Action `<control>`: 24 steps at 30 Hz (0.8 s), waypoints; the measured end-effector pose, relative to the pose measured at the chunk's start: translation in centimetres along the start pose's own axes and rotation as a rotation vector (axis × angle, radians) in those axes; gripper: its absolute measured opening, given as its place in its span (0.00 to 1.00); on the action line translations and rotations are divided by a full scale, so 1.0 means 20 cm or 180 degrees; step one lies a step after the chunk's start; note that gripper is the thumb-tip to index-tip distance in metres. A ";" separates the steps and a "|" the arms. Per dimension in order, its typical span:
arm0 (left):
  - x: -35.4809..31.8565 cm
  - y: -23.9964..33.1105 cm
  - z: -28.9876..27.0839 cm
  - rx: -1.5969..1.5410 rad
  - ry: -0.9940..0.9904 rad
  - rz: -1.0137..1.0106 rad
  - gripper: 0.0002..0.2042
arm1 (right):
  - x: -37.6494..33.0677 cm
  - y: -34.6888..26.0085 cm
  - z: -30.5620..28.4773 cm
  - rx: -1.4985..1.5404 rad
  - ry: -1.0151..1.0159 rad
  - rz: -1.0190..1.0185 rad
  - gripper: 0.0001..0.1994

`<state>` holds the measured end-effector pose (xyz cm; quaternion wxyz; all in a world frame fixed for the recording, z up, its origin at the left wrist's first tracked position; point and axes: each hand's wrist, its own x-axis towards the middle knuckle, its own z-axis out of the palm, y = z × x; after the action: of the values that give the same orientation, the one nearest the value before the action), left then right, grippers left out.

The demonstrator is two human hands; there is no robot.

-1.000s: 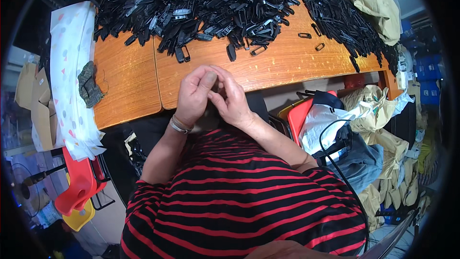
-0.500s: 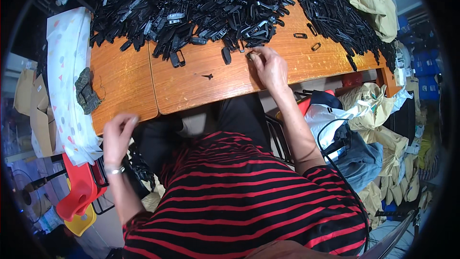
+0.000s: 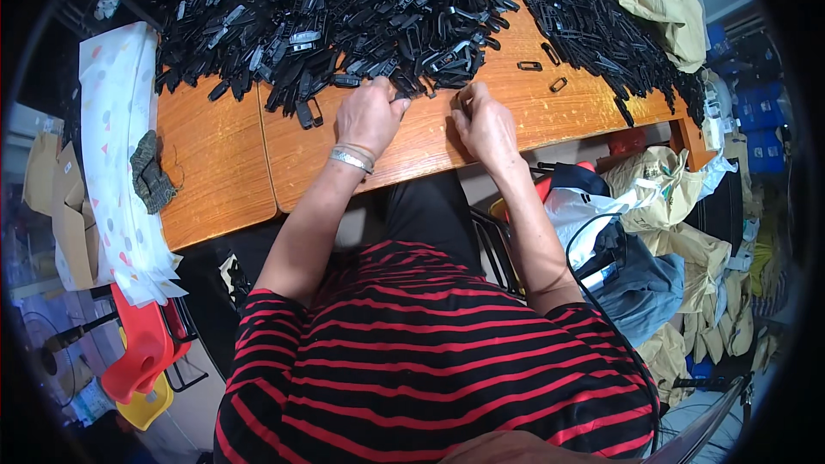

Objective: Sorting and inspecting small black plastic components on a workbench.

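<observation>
My left hand (image 3: pixel 369 118), with bands on its wrist, reaches to the near edge of a big pile of black plastic pieces (image 3: pixel 301 17). Its fingers are bent together, and what lies under the fingertips is hidden. To its right, my right hand (image 3: pixel 488 127) is closed just above the table, thumb against the fingers. A small dark plastic piece (image 3: pixel 465 104) shows partly in that pinch. Near the left hand, a black oblong frame piece (image 3: pixel 317 112) lies loose on the wood.
The wooden table (image 3: pixel 210 172) has a seam left of my arms. A second heap of black pieces (image 3: pixel 593 34) runs along the right, with a few loose frames (image 3: pixel 529 66) beside it. A dotted white sheet (image 3: pixel 120 146) and grey-green cloth (image 3: pixel 150 176) lie at the left edge.
My left hand has come up from the table's front left edge to the near edge of the pile. The right hand stays close to its place, still pinched.
</observation>
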<state>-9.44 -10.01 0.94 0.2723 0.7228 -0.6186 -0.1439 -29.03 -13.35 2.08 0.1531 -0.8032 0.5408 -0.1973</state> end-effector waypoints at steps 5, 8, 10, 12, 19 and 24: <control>-0.06 -0.04 -0.01 -0.0190 0.0176 0.0247 0.12 | -0.06 0.00 0.04 0.1595 -0.0844 0.0334 0.18; -0.10 -0.06 -0.04 -0.0408 0.0083 0.0322 0.11 | -0.10 -0.09 0.05 0.2401 -0.1101 0.0609 0.20; -0.13 -0.06 -0.06 -0.0061 0.0087 0.0626 0.11 | -0.11 -0.12 0.07 0.2827 -0.1280 0.0650 0.20; -0.15 -0.04 -0.08 0.0069 -0.0037 0.0641 0.10 | -0.12 -0.14 0.10 0.2892 -0.1251 0.0605 0.17; -0.18 -0.09 -0.07 -0.1808 -0.0254 -0.0012 0.08 | -0.16 -0.20 0.11 0.3039 -0.0866 0.0589 0.08; -0.23 -0.04 -0.07 -0.4855 -0.0546 -0.0768 0.14 | -0.20 -0.28 0.12 0.3137 -0.0582 0.0491 0.08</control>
<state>-8.88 -5.08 1.03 0.6281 0.3843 -0.2845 -0.6139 -24.73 -7.55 1.90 0.5748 -0.6073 0.4256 -0.3461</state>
